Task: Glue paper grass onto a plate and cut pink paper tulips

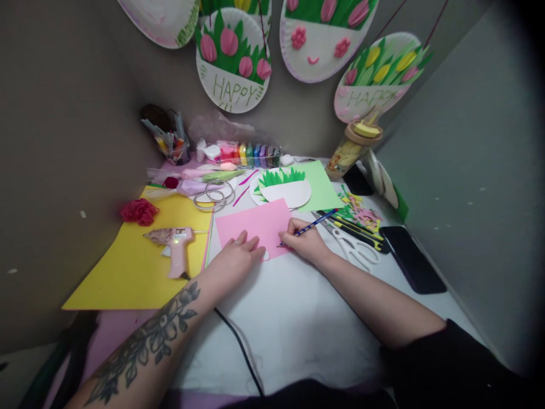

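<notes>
1. You have two hands on the table: the left hand (237,255) flat on one pink paper sheet (255,225), the right hand (303,241) gripping one blue pencil (313,223).
2. One yellow sheet (128,267) and one green sheet (321,184) lie alongside.
3. One pink glue gun (174,245) rests on the yellow sheet.
4. One pair of scissors (355,248) sits to your right.
5. Five decorated paper plates (233,59) hang on the wall, some cut off at the frame's edge.
6. One plate craft with green grass (283,188) lies on the table.
7. One dark phone (411,258) lies at the right edge.

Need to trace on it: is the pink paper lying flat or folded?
Flat: the pink paper lies spread on the table, left hand pressing it.
</notes>
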Demonstrator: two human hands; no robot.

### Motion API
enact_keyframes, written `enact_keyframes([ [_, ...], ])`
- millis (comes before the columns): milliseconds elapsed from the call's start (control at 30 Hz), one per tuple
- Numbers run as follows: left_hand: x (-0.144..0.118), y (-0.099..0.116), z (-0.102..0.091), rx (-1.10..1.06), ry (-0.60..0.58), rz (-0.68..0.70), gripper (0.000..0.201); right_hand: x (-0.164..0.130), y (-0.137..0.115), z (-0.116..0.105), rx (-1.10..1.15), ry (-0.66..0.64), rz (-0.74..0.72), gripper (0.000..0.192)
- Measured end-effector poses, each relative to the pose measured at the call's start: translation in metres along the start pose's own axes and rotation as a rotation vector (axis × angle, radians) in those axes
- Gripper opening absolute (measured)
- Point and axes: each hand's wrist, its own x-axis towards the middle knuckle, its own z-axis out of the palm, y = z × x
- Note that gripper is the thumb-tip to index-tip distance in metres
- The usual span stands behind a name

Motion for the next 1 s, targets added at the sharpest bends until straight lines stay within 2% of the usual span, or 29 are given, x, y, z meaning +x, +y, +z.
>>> enact_keyframes([
  [733, 0.0001, -0.0021, 0.0018, 0.008, -0.024, -0.012, 0.042, 0.0021, -0.0035, -0.0008, 0.024, -0.017, 0.029, 0.025],
  [1000, 0.0001, -0.0034, 0.0023, -0.012, -0.004, -0.022, 0.043, -0.0024, -0.0061, -0.0031, 0.075, -0.075, 0.077, 0.024],
])
